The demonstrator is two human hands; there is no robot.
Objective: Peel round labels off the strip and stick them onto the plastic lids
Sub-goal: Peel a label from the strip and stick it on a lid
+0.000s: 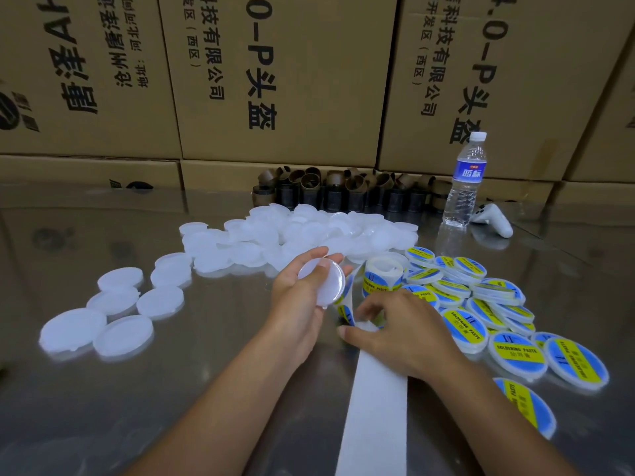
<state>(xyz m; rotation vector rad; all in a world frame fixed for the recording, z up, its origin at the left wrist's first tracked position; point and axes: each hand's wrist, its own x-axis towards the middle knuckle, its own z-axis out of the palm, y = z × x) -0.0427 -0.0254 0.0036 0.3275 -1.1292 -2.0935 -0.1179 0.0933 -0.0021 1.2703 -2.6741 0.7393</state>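
Observation:
My left hand (298,304) holds a bare translucent plastic lid (321,281) upright above the table, thumb across its face. My right hand (395,333) rests on the white backing strip (376,407), fingers curled at a blue-and-yellow round label (347,312) near the strip's bend. The label roll (383,274) stands just beyond my hands. A heap of unlabelled white lids (292,235) lies behind, with more loose lids (120,310) at the left. Several labelled lids (481,314) are piled at the right.
The steel table (206,338) is backed by stacked cardboard boxes (275,80). Brown empty roll cores (343,190) line the back. A water bottle (465,180) and a white controller (494,219) stand at the back right.

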